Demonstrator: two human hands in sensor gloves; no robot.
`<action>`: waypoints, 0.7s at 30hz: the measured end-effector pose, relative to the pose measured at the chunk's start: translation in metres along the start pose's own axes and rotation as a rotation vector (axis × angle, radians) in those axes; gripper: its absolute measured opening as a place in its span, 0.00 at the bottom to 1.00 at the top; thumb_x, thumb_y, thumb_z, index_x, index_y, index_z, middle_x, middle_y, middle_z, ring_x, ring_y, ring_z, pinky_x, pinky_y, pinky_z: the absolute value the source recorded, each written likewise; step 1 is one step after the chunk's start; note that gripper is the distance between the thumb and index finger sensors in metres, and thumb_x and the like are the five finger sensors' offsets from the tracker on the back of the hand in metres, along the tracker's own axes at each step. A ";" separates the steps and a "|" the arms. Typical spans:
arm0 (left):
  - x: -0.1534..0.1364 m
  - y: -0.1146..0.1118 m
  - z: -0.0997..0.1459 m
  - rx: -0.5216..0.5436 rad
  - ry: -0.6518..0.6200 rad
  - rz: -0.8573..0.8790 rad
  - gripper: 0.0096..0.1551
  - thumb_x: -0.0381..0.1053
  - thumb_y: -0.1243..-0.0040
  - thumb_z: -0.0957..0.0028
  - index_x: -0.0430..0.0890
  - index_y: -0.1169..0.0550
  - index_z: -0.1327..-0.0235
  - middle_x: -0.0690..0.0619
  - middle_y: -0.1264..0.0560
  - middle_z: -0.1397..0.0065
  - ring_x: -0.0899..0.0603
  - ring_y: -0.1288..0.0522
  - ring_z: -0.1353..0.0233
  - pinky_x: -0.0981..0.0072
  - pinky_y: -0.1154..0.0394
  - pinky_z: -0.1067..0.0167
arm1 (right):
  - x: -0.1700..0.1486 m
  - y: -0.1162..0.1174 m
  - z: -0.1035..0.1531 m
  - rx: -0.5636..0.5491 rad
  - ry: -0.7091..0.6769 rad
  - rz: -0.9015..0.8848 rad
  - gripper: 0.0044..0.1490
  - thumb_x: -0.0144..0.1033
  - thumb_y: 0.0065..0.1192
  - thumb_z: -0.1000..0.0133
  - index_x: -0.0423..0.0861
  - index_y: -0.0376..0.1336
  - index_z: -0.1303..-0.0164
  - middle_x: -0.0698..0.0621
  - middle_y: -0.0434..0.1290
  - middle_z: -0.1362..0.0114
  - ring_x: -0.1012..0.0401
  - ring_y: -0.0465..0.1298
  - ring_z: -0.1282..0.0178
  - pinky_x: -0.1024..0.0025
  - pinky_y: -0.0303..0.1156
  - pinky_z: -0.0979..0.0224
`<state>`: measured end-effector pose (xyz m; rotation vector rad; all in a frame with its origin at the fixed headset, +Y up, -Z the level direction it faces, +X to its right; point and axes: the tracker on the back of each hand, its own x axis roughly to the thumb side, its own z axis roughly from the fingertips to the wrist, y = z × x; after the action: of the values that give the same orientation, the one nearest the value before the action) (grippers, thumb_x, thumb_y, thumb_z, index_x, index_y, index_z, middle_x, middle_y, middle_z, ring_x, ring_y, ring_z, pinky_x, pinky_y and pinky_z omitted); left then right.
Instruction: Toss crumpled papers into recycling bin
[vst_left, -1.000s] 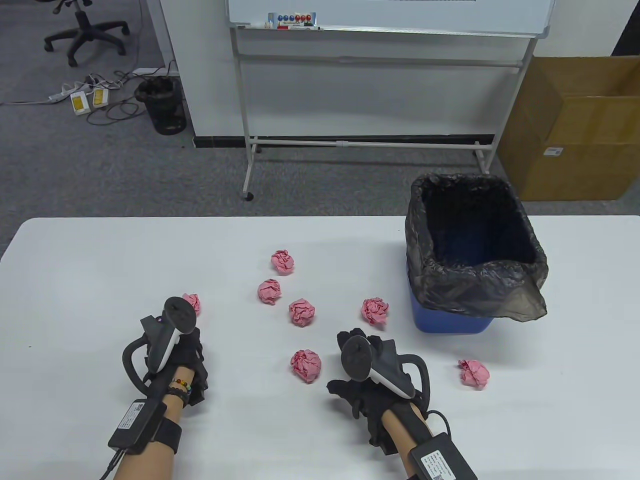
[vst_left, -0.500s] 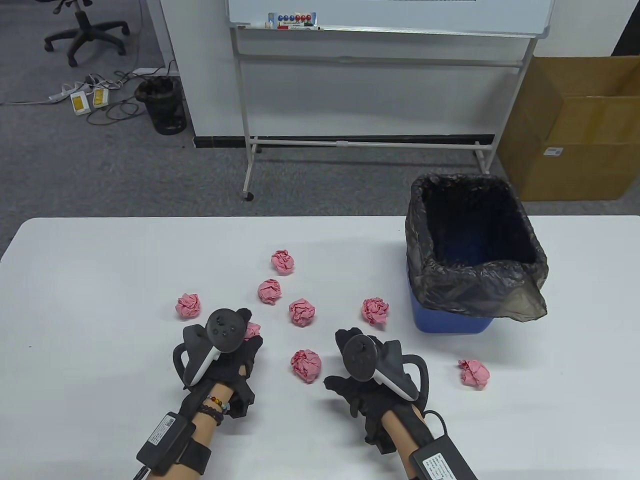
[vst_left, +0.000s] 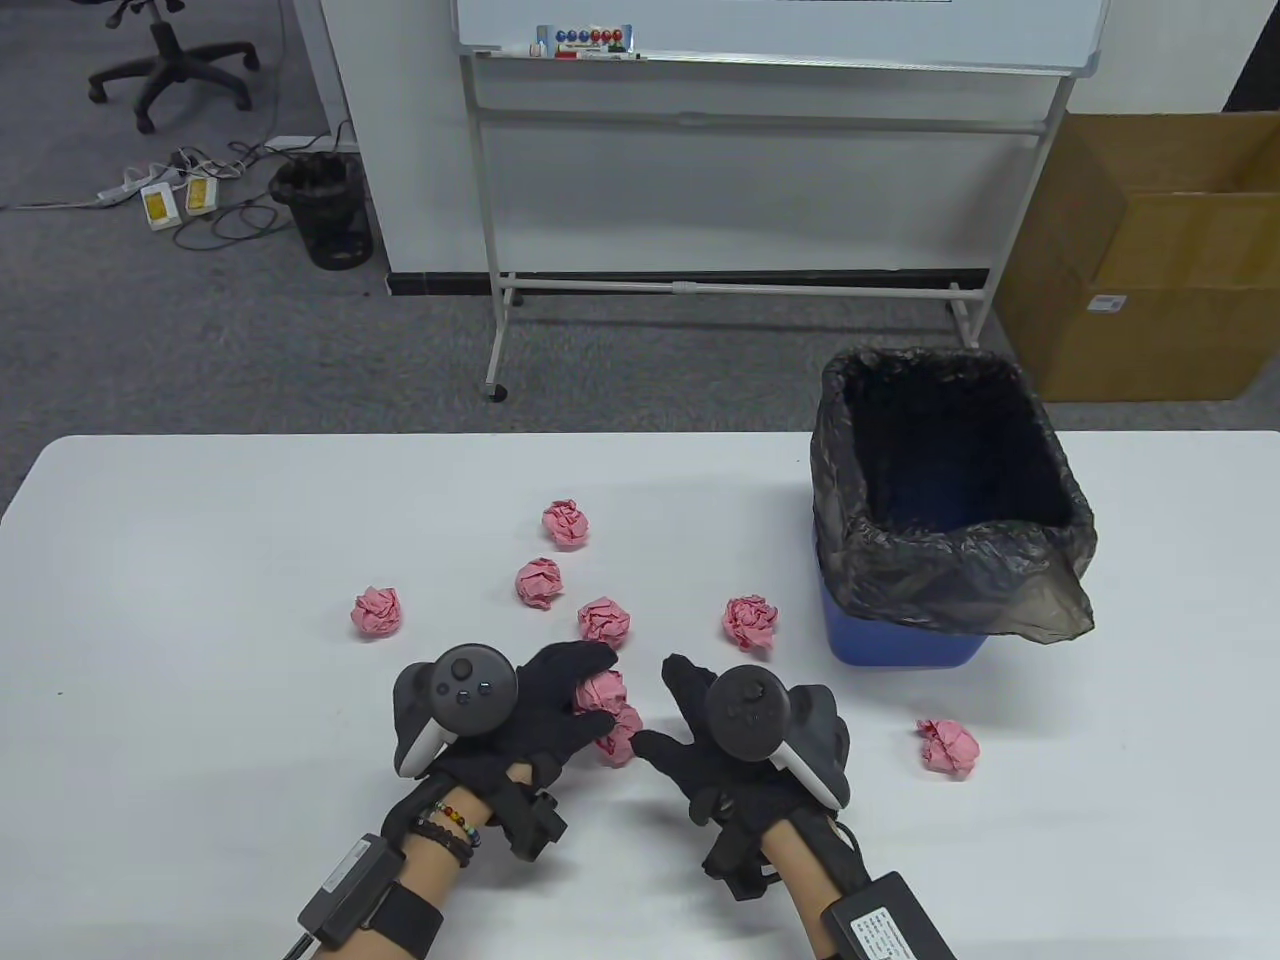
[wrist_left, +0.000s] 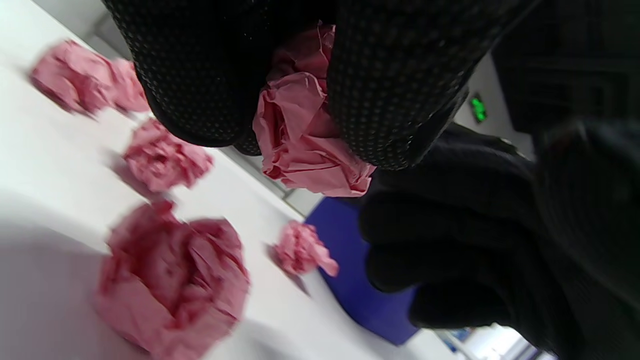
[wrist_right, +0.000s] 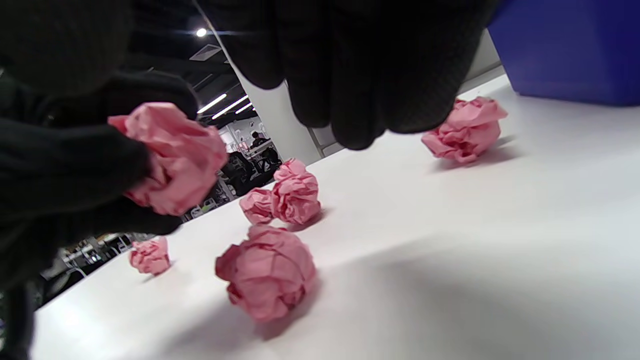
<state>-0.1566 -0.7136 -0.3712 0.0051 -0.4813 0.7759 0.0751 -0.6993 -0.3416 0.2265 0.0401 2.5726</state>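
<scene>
Table view shows the left hand (vst_left: 520, 715) pinching a pink paper ball (vst_left: 600, 690) in its grip, the blue recycling bin (vst_left: 900, 650) lying beyond and rightward, past the right hand (vst_left: 720, 745), whose fingers hang spread and empty.

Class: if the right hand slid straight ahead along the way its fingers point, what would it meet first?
Probably the pink paper ball beside the blue bin; the right hand points roughly towards it, though its height above the table is unclear.
</scene>
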 end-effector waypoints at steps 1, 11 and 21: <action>0.002 -0.002 0.000 -0.001 -0.012 -0.004 0.41 0.48 0.22 0.58 0.48 0.28 0.30 0.43 0.28 0.23 0.40 0.17 0.29 0.54 0.15 0.38 | -0.001 0.000 0.000 0.007 0.005 -0.019 0.60 0.70 0.60 0.63 0.47 0.57 0.23 0.45 0.71 0.23 0.49 0.79 0.28 0.58 0.78 0.33; 0.028 -0.013 0.003 0.042 -0.189 0.003 0.40 0.48 0.18 0.61 0.51 0.25 0.34 0.49 0.25 0.25 0.42 0.17 0.29 0.54 0.15 0.37 | -0.016 0.006 -0.007 0.160 0.075 -0.367 0.63 0.71 0.67 0.64 0.39 0.60 0.27 0.41 0.78 0.32 0.50 0.87 0.40 0.63 0.84 0.43; 0.036 -0.011 0.007 0.081 -0.236 -0.107 0.42 0.51 0.19 0.61 0.52 0.26 0.32 0.50 0.26 0.23 0.43 0.19 0.28 0.52 0.18 0.36 | -0.020 0.005 -0.010 0.159 0.161 -0.534 0.52 0.56 0.76 0.61 0.38 0.65 0.32 0.43 0.83 0.40 0.53 0.90 0.51 0.70 0.87 0.52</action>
<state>-0.1301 -0.6991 -0.3479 0.1978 -0.6677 0.6926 0.0872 -0.7139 -0.3546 0.0535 0.3212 2.0485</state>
